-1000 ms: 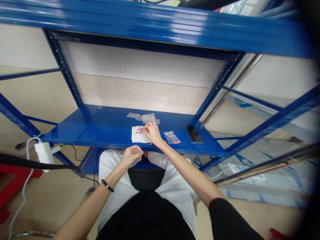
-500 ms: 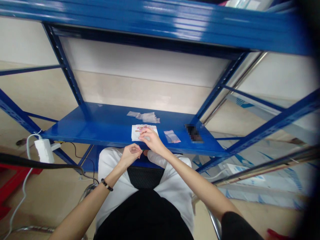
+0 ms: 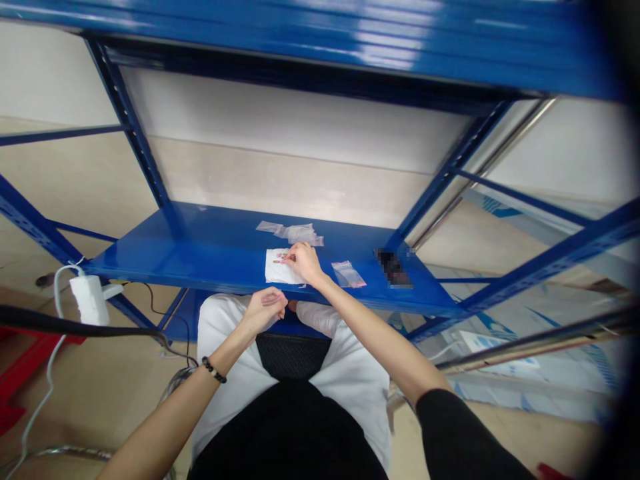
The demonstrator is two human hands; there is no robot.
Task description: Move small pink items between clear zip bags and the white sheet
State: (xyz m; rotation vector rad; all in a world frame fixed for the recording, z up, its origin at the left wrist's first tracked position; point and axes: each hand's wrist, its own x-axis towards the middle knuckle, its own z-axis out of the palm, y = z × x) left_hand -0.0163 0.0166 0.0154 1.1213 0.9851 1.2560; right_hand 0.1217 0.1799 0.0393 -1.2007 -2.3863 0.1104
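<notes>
A white sheet point(image 3: 276, 272), like a folded tissue, lies near the front edge of the blue shelf. On it rests a small cluster of pinkish and brown pieces point(image 3: 279, 260), too small to name. My right hand point(image 3: 304, 262) is over the sheet's right side, its fingers pinched together at the pieces; whatever is between the fingertips is hidden. Just in front of the shelf edge, above my lap, my left hand point(image 3: 264, 310) is closed with curled fingers. I cannot make out what it holds, if anything.
Several clear plastic bags point(image 3: 299, 233) lie behind the sheet on the blue shelf point(image 3: 210, 243). To the right are another clear bag with pink edging point(image 3: 347, 273) and a dark pixelated object point(image 3: 393, 268). A white power adapter point(image 3: 89, 300) hangs at the left post.
My right hand has moved forward and slightly right, from the sheet's near side to the pieces, its fingertips now down among them. My left hand has stayed nearly still.
</notes>
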